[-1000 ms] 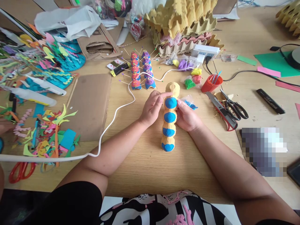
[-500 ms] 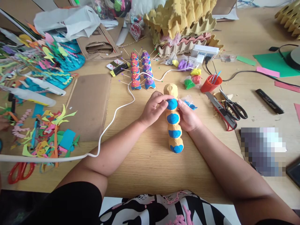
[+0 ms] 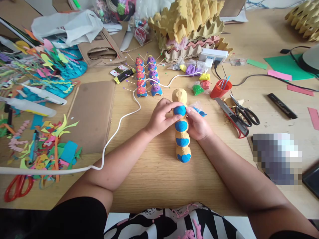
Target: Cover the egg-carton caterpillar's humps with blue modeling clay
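A yellow egg-carton strip (image 3: 182, 134) with several rounded bumps lies lengthwise on the wooden table, in front of me. Blue patches cover all its bumps but the far one, which is plain yellow. My left hand (image 3: 161, 117) is at the strip's left side, thumb and forefinger on the blue patch (image 3: 179, 110) of the second bump from the far end. From the right, my right hand (image 3: 198, 122) grips the strip's edge at that same bump, its thumb near the patch. A small bag of blue clay (image 3: 200, 111) lies just beyond my right hand.
Scissors (image 3: 245, 111), a red cutter (image 3: 233, 118) and an orange cup (image 3: 221, 88) are at the right. Two painted strips (image 3: 142, 91) with pins stand behind. A white cable (image 3: 119, 124) crosses the left, near cardboard (image 3: 93, 116) and paper scraps. Egg trays (image 3: 184, 26) are stacked at the back.
The whole view has shifted slightly, so things appear a little further left. My left thumb has moved slightly down the blue patch; both hands stay at the same bump.
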`<state>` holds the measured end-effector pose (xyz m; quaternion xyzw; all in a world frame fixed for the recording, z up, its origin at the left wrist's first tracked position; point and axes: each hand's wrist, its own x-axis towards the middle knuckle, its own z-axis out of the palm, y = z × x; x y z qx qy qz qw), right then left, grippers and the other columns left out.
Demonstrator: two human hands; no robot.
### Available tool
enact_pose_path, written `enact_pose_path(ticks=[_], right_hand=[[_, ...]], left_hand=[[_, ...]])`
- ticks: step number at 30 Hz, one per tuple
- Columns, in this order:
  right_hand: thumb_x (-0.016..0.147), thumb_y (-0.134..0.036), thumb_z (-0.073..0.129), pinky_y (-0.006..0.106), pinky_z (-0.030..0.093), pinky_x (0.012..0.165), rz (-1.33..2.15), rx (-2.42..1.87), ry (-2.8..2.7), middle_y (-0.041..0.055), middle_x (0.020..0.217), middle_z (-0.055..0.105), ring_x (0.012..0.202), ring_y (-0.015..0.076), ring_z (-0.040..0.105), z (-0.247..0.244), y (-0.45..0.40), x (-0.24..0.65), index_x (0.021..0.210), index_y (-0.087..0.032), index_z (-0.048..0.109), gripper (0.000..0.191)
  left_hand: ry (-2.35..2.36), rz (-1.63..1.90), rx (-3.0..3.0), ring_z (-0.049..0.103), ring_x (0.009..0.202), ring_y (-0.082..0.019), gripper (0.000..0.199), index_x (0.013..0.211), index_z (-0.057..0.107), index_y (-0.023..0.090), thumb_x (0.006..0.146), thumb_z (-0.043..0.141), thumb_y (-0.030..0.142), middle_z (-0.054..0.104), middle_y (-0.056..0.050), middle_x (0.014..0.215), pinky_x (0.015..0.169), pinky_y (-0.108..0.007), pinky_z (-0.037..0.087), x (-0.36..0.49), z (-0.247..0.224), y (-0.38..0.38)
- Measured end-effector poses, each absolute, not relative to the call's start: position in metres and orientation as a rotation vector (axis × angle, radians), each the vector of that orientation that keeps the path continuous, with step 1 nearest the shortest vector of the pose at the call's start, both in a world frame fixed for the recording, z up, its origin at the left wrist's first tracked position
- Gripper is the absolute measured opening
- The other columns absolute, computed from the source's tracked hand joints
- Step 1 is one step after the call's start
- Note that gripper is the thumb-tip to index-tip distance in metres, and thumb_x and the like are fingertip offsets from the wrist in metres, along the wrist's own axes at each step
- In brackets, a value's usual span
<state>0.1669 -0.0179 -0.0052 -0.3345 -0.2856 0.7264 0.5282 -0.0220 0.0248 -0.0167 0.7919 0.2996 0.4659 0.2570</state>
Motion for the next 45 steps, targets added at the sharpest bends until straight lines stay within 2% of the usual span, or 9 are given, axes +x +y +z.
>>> enact_pose_path(ticks=[4,10,16,20,23,29,34,38,45], right_hand=[[0.077,-0.054,0.096,0.027,0.057,0.065,1.737,-0.793,-0.644,-0.0008,0.084,0.078,0.071,0.015,0.065,-0.005,-0.018,0.167,0.086,-0.026,0.074,0.037],[0.083,-0.059,0.089,0.032,0.064,0.069,1.773,-0.8,-0.627,0.0006,0.082,0.082,0.075,0.0197,0.073,0.0,-0.018,0.164,0.092,-0.026,0.077,0.036],[0.085,-0.059,0.089,0.038,0.069,0.087,1.758,-0.819,-0.647,0.0009,0.088,0.084,0.097,0.0248,0.081,0.001,-0.017,0.161,0.095,-0.027,0.076,0.037],[0.082,-0.056,0.091,0.037,0.068,0.09,1.738,-0.817,-0.636,-0.0009,0.089,0.083,0.094,0.023,0.08,-0.001,-0.017,0.161,0.098,-0.026,0.078,0.036],[0.084,-0.054,0.09,0.035,0.065,0.085,1.709,-0.83,-0.642,-0.0005,0.089,0.082,0.087,0.0204,0.076,-0.002,-0.017,0.161,0.096,-0.025,0.078,0.034],[0.075,-0.056,0.097,0.033,0.062,0.077,1.705,-0.79,-0.667,-0.0005,0.079,0.078,0.075,0.0182,0.07,0.0,-0.02,0.159,0.084,-0.025,0.077,0.038],[0.079,-0.059,0.093,0.035,0.065,0.081,1.72,-0.824,-0.655,0.0013,0.088,0.083,0.084,0.0214,0.073,0.001,-0.021,0.159,0.092,-0.026,0.08,0.038],[0.085,-0.064,0.085,0.038,0.065,0.082,1.758,-0.851,-0.65,0.0012,0.089,0.082,0.086,0.0235,0.074,0.0,-0.02,0.16,0.094,-0.027,0.076,0.039],[0.086,-0.055,0.085,0.035,0.062,0.079,1.751,-0.864,-0.65,0.0,0.085,0.079,0.083,0.0206,0.071,-0.005,-0.019,0.16,0.093,-0.025,0.077,0.031]], left_hand=[[0.811,1.272,2.179,0.063,0.102,-0.021,0.05,0.137,0.08,0.026,0.101,0.073,0.061,0.065,-0.005,0.104,0.102,-0.039,0.055,-0.023,-0.017,0.025],[0.75,1.298,2.128,0.062,0.098,-0.017,0.056,0.151,0.074,0.031,0.102,0.075,0.057,0.061,-0.003,0.103,0.099,-0.035,0.057,-0.023,-0.027,0.029],[0.74,1.259,1.914,0.065,0.102,-0.02,0.07,0.159,0.065,0.032,0.097,0.078,0.061,0.065,-0.006,0.109,0.091,-0.034,0.061,-0.021,-0.029,0.027],[0.722,1.217,1.691,0.067,0.096,-0.018,0.067,0.156,0.062,0.031,0.1,0.072,0.066,0.068,-0.005,0.106,0.085,-0.031,0.06,-0.016,-0.029,0.025],[0.725,1.207,1.554,0.068,0.093,-0.016,0.071,0.149,0.057,0.03,0.094,0.078,0.069,0.069,-0.002,0.102,0.081,-0.027,0.058,-0.013,-0.029,0.027],[0.668,1.131,1.355,0.065,0.087,-0.013,0.061,0.124,0.067,0.028,0.085,0.086,0.071,0.066,0.001,0.096,0.078,-0.025,0.056,-0.014,-0.026,0.03],[0.652,1.042,1.213,0.072,0.092,-0.014,0.059,0.118,0.072,0.026,0.084,0.086,0.072,0.077,-0.003,0.105,0.078,-0.025,0.057,-0.014,-0.023,0.029],[0.676,1.046,1.153,0.074,0.09,-0.015,0.057,0.115,0.072,0.026,0.084,0.087,0.071,0.079,-0.001,0.1,0.079,-0.027,0.057,-0.014,-0.021,0.027],[0.664,1.06,1.155,0.076,0.097,-0.017,0.056,0.114,0.073,0.026,0.081,0.091,0.067,0.081,-0.003,0.106,0.088,-0.032,0.06,-0.013,-0.022,0.028]])
